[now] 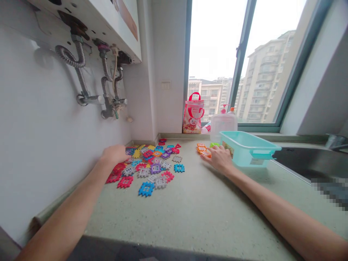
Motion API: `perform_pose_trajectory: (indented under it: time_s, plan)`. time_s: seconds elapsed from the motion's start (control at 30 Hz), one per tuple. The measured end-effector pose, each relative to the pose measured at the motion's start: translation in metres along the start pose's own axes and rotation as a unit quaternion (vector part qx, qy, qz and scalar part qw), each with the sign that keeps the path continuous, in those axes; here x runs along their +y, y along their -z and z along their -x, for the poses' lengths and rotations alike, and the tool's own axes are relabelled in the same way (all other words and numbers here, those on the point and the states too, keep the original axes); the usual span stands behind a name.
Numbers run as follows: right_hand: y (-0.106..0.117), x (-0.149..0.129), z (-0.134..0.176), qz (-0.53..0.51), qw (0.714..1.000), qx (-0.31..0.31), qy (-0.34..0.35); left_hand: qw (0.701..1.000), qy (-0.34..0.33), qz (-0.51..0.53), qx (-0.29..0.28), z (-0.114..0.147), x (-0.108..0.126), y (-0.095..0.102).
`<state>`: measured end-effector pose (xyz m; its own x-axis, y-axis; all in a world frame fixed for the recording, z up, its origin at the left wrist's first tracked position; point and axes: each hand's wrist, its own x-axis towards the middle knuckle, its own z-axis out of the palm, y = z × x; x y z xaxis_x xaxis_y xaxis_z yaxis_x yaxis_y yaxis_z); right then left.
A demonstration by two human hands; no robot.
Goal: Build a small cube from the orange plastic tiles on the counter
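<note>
A pile of colourful plastic puzzle-edged building tiles lies on the counter, several with window patterns. My left hand reaches into the pile's left side by the wall; its fingertips are hidden, so I cannot tell whether it grips a tile. On the right, my right hand rests over a small group of orange tiles, thumb and forefinger apart at the nearest one. A green tile lies just behind that hand. Beside it stands a turquoise plastic bin.
The sink is at the right, with a faucet. Against the window stand a red-handled bag and a translucent container. A water heater with metal hoses hangs over the counter at the left.
</note>
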<state>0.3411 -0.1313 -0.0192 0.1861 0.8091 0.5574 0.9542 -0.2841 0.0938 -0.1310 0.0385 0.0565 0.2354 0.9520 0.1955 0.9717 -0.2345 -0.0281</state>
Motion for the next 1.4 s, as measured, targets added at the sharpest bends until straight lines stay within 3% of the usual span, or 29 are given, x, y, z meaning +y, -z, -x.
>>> perform_pose_trajectory:
  time_s: [0.17,0.37,0.53,0.77,0.83,0.93,1.1,1.23,1.33,1.4]
  plan:
    - [-0.003,-0.006,0.002,-0.059,0.997,0.035,0.034,0.997,0.009,-0.021,-0.069,0.0,-0.003,0.001]
    - [-0.007,-0.033,0.01,-0.201,0.953,0.063,0.219,0.997,0.006,-0.005,-0.078,0.0,-0.003,-0.003]
    - [0.001,-0.053,0.018,-0.243,0.906,0.031,0.345,0.998,0.009,-0.022,-0.053,0.005,-0.001,0.001]
    - [0.004,-0.054,0.018,-0.253,0.898,0.045,0.356,0.999,0.002,-0.038,0.004,0.007,-0.003,0.017]
    - [0.003,-0.054,0.017,-0.249,0.897,0.043,0.362,0.999,-0.024,-0.017,0.018,0.004,-0.001,0.016]
    - [0.005,-0.055,0.017,-0.252,0.896,0.051,0.362,0.991,-0.09,0.035,0.091,0.001,0.01,0.011]
    - [0.022,-0.063,0.022,-0.272,0.897,0.084,0.338,0.931,-0.255,0.214,0.152,0.018,0.054,0.0]
    - [0.035,-0.084,0.034,-0.329,0.881,0.105,0.323,0.866,-0.426,0.225,0.131,0.059,0.108,-0.014]
    - [0.034,-0.099,0.046,-0.361,0.863,0.057,0.348,0.85,-0.486,0.183,0.084,0.083,0.141,-0.023]
    - [0.03,-0.104,0.05,-0.362,0.863,0.027,0.352,0.853,-0.493,0.157,0.066,0.084,0.146,-0.022]
